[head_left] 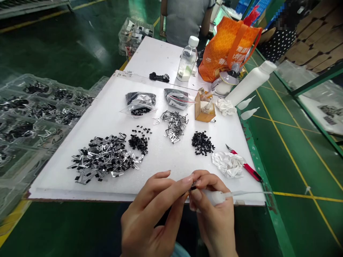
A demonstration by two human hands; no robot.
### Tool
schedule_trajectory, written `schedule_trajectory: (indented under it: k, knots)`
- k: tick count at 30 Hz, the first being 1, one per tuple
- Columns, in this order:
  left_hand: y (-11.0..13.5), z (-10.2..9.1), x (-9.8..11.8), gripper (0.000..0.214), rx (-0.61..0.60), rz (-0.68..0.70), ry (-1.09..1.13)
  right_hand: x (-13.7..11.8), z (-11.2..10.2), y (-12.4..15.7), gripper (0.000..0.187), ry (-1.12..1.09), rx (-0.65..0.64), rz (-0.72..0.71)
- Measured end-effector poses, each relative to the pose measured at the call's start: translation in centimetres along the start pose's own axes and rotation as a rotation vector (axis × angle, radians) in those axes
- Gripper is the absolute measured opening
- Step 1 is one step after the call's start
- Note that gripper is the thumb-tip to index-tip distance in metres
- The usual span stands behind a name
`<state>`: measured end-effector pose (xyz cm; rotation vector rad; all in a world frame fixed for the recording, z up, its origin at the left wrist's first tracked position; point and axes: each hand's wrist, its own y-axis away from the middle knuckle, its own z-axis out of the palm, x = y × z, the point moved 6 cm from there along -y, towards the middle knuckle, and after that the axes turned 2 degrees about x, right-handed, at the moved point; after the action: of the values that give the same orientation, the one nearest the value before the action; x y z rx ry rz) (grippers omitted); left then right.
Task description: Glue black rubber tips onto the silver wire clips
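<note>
Matt foam board, shiny metal pieces, white cloth

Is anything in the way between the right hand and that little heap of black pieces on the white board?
Nothing visible does. Bare white board lies between the right hand and the heap of small black pieces; the crumpled white cloth sits off to the right.
</note>
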<state>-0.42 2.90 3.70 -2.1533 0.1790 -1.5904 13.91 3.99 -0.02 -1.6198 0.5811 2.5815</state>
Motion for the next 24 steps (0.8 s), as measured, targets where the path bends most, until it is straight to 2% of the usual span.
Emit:
schedule_trajectory:
  k: [5, 11, 17, 20, 24]
  knots:
    - [-0.3, 0.1, 0.3, 0.060, 0.002, 0.069, -0.021, -0.1, 0.0, 0.0, 0.018, 0.020, -0.014, -0.004]
    - [-0.6, 0.4, 0.5, 0.062, -0.015, 0.072, -0.040, 0.1, -0.3, 0.0, 0.022, -0.010, 0.039, -0.030]
    - [-0.5, 0.2, 0.5, 0.062, -0.006, 0.062, -0.038, 0.1, -0.6, -0.7, 0.024, 0.079, -0.034, -0.205]
    - [-0.3, 0.3, 0.2, 0.061, -0.006, 0.009, -0.042, 0.3, -0.8, -0.4, 0.027, 0.108, -0.049, -0.238]
    - [-0.2, 0.4, -0.4, 0.058, 0.025, -0.134, 0.044, -0.1, -1.0, -1.0, 0.029, 0.126, -0.066, -0.244]
